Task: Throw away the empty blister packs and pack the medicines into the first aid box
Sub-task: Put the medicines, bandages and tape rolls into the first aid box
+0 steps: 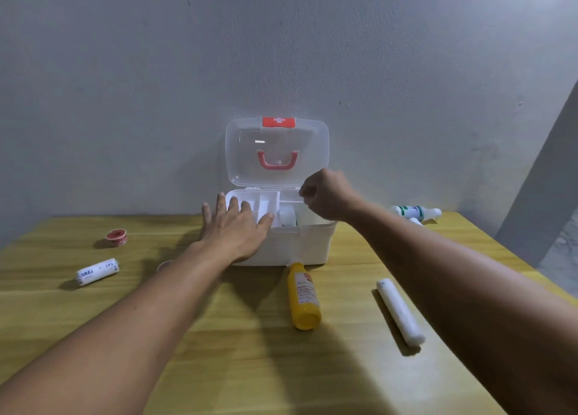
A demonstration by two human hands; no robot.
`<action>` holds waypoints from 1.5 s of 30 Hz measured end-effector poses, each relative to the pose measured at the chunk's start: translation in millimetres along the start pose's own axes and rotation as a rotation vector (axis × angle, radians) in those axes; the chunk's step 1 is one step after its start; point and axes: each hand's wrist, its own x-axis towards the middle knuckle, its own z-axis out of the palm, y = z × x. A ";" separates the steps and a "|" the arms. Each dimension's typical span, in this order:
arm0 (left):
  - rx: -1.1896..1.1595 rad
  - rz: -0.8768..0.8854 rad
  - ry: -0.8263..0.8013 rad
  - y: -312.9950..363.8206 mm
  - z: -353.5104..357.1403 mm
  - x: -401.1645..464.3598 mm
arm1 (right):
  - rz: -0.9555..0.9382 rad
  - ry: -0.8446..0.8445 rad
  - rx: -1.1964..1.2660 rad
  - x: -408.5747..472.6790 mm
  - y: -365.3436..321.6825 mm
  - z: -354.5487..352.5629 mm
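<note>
The white first aid box (312,245) stands at the table's far edge, its clear lid (276,152) upright against the wall. My left hand (237,227) lies flat with fingers spread on the box's left front rim and divided tray. My right hand (325,195) hovers over the box's right compartment, fingers curled shut on a white item (308,213) whose kind I cannot make out. A yellow bottle (305,295) lies in front of the box, its cap touching the wall. No blister pack shows.
A long white gauze roll (400,311) lies right of the yellow bottle. A green-and-white bottle (416,212) lies at the back right. At the left are a printed bandage roll (97,272) and a red tape roll (116,237). A small pinkish thing (164,265) peeks from under my left forearm.
</note>
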 end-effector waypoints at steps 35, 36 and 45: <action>-0.056 0.184 -0.047 7.2 -10.2 -19.3 | 0.304 -0.173 0.562 -58.3 -42.8 -83.6; -0.059 0.181 -0.055 7.4 -11.1 -19.6 | 0.301 -0.115 0.560 -50.1 -43.8 -80.6; -0.045 0.172 -0.026 8.1 -7.8 -17.6 | 0.371 -0.222 0.411 -12.9 -45.5 -19.8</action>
